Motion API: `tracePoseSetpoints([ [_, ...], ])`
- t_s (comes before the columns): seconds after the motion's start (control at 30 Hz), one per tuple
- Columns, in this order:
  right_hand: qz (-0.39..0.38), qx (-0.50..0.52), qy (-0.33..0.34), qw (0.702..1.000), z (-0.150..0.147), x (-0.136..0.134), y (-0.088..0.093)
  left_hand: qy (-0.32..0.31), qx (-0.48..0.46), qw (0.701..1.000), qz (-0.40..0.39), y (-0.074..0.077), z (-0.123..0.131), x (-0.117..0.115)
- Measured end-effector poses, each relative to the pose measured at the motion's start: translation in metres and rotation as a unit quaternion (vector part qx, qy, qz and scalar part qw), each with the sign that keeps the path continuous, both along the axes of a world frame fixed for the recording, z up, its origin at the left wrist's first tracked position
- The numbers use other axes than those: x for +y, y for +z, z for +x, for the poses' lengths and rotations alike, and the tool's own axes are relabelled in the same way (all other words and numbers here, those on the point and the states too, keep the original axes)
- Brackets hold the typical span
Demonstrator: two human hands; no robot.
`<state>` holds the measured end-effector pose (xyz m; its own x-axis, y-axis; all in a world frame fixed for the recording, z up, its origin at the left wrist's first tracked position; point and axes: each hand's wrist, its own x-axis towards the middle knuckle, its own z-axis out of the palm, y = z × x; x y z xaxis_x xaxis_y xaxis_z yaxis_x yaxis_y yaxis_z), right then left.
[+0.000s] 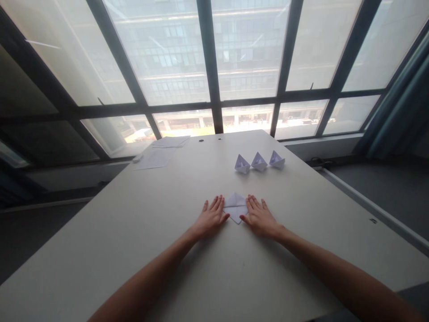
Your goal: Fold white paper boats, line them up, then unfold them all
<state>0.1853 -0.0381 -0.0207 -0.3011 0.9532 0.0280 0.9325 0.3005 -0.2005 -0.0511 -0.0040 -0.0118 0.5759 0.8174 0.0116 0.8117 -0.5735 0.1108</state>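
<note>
A folded white paper piece (pixel 235 207), diamond-shaped with a crease across it, lies on the white table (pixel 167 232) in front of me. My left hand (pixel 212 218) lies flat on the table with fingers stretched out, its fingertips and thumb touching the paper's left edge. My right hand (pixel 258 218) lies flat the same way, pressing on the paper's right edge. Neither hand grips anything.
Three folded paper boats (pixel 259 162) stand in a row farther back on the right. Loose white sheets (pixel 161 152) lie at the far left corner. A big window (pixel 214 67) with dark frames runs behind the table. Grey floor lies to the right.
</note>
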Motion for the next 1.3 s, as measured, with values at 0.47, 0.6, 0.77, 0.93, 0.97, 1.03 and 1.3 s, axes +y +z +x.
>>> tracePoseSetpoints([
  [0.47,-0.005,0.017,-0.006,1.0,-0.003,0.003,-0.005,-0.021,-0.201,0.976,0.082,-0.001,0.005,0.01],
  [0.6,0.008,0.026,-0.002,1.0,0.0,0.002,-0.005,-0.038,-0.132,0.989,0.048,-0.005,0.009,0.007],
  [0.77,0.029,0.039,-0.099,0.994,0.013,0.013,-0.007,-0.036,-0.124,0.991,0.044,-0.007,0.007,0.01],
  [0.93,0.051,0.1,-0.095,0.989,0.02,0.027,-0.004,-0.042,-0.13,0.989,0.051,-0.007,0.008,0.011],
  [0.97,0.06,0.108,-0.08,0.989,0.019,0.028,-0.003,-0.043,-0.136,0.988,0.052,-0.007,0.008,0.011],
  [1.03,0.084,0.121,-0.053,0.988,0.015,0.027,-0.001,-0.046,-0.165,0.984,0.05,-0.006,0.009,0.012],
  [1.3,0.117,0.181,-0.013,0.977,0.006,0.02,0.002,-0.015,-0.262,0.964,0.033,-0.001,0.01,0.013],
])
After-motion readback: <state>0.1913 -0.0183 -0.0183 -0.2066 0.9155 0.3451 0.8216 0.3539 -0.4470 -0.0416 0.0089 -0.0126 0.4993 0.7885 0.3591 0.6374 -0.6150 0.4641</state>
